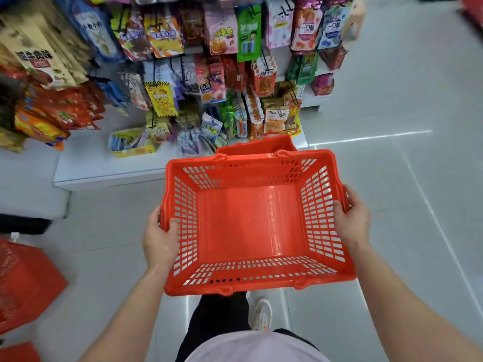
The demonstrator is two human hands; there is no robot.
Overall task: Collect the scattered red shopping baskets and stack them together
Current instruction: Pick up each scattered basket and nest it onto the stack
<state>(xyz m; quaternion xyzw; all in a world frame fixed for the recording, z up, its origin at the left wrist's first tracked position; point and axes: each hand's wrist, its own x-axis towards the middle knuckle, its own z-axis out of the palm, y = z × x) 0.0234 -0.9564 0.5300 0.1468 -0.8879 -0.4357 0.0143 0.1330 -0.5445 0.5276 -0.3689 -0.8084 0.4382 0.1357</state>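
Note:
I hold an empty red shopping basket [251, 220] level in front of me, above the floor. My left hand [159, 241] grips its left rim and my right hand [351, 220] grips its right rim. Just beyond it, a second red basket [257, 146] stands on the floor by the shelf base, mostly hidden behind the held one. Another red basket [24, 280] lies at the left edge of the view, and a red piece [18, 352] shows at the bottom left corner.
A snack rack [209, 74] hung with packets stands ahead on a white base [109, 168]. More packets fill the shelf [39, 87] on the left. Pale tiled floor [405, 178] stretches to the right. Something red [474, 9] sits at the top right corner.

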